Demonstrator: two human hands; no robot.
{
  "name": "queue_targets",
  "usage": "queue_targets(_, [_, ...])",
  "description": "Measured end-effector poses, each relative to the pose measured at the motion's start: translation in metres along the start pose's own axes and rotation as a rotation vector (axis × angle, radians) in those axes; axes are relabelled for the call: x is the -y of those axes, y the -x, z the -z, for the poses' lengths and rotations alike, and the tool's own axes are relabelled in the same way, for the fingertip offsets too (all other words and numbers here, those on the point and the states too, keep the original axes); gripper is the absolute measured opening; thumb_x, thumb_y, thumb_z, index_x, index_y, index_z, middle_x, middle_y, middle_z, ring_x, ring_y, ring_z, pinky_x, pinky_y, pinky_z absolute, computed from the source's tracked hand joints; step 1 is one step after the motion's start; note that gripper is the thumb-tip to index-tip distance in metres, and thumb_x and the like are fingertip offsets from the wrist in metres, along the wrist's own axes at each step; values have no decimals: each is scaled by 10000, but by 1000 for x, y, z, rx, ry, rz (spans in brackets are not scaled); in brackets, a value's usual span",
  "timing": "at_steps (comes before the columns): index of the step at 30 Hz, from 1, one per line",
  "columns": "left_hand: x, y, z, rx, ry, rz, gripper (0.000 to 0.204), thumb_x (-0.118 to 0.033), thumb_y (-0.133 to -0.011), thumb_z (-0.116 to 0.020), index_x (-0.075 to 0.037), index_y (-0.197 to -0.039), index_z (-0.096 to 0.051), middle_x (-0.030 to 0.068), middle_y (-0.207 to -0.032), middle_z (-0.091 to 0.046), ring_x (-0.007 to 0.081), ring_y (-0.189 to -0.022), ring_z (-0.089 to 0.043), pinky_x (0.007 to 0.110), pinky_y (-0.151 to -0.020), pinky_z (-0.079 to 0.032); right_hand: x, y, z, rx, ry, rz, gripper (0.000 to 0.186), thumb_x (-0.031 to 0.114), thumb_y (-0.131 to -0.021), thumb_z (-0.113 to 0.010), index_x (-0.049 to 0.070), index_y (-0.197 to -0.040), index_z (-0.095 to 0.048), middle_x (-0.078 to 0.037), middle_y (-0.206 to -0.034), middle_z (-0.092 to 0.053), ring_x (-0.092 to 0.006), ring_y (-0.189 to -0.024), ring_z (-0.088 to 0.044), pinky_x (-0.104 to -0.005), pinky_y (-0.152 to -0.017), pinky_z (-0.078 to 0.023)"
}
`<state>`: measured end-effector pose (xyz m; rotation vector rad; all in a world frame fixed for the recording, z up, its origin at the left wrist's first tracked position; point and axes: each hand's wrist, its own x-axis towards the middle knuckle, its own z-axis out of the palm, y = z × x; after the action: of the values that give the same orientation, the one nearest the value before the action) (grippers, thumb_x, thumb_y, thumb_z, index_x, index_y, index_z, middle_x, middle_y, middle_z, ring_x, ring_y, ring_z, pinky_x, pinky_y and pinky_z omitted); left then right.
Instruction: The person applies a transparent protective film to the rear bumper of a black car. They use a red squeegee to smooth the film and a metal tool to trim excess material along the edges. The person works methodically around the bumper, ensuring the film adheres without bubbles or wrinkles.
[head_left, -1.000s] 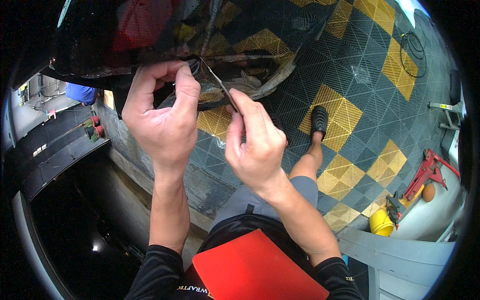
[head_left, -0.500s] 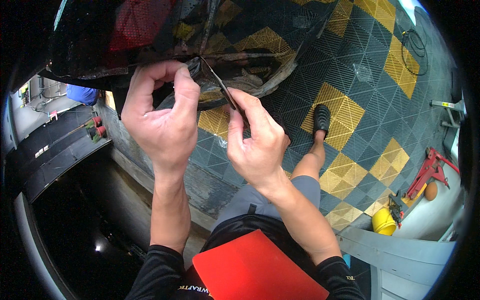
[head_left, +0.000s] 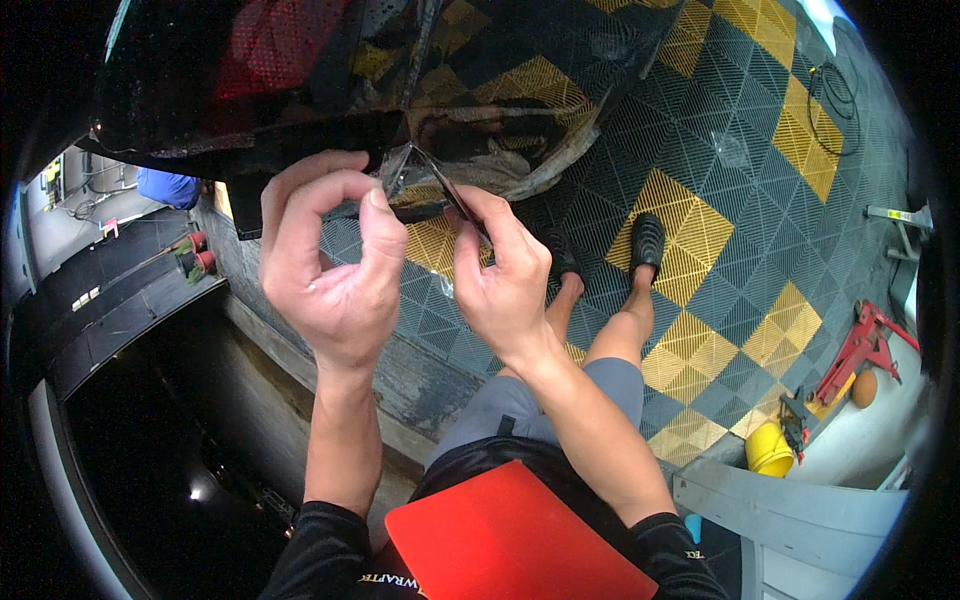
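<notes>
Yellow-and-grey floor (head_left: 740, 240): spread across right of frame. Black car (head_left: 180, 110): seen along upper left and top, lower edge overhanging hands. Left hand (head_left: 340, 265), left of centre: thumb and forefinger curled together beside film (head_left: 396, 172), seemingly so loose part can be steadied; whether it is pinched cannot be told. Right hand (head_left: 510, 280), centre: closed on blade (head_left: 459, 203), gripped at lower end, apparently so tip is left free. Film: crumpled, clear, hung at upper centre. Blade: thin, dark, slanted up-left, tip set near film's top.
</notes>
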<state>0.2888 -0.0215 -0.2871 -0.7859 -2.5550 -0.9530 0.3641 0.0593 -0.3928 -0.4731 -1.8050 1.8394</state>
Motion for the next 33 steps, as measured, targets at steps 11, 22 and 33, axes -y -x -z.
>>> queue_targets(11, [7,33,2,-51,-349,-11,201,-129,-691,-817,-112,-884,-762,44,-945,-446,217,-887,-434,382,-837,-339,-36,1,4,61,106,37,328,-116,-875,-606,-37,-1188,-668,-197,-1006,-724,-300,-900,-739,-347,-803,-573])
queue_targets(22, [55,92,-38,-220,-244,115,141,-5,-741,-747,-13,-877,-713,102,-976,-477,262,-911,-493,392,-807,-427,-52,47,83,71,269,-111,315,-87,-903,-602,0,-1195,-683,-189,-998,-719,-319,-876,-724,-358,-765,-567])
queue_targets(33, [170,242,-124,-65,-304,1070,197,-182,-817,-762,-1,-888,-731,169,-971,-633,367,-951,-636,457,-856,-501,-12,131,278,108,708,-474,266,-1,-953,-608,-23,-1208,-683,-189,-1037,-745,-307,-982,-737,-359,-887,-561])
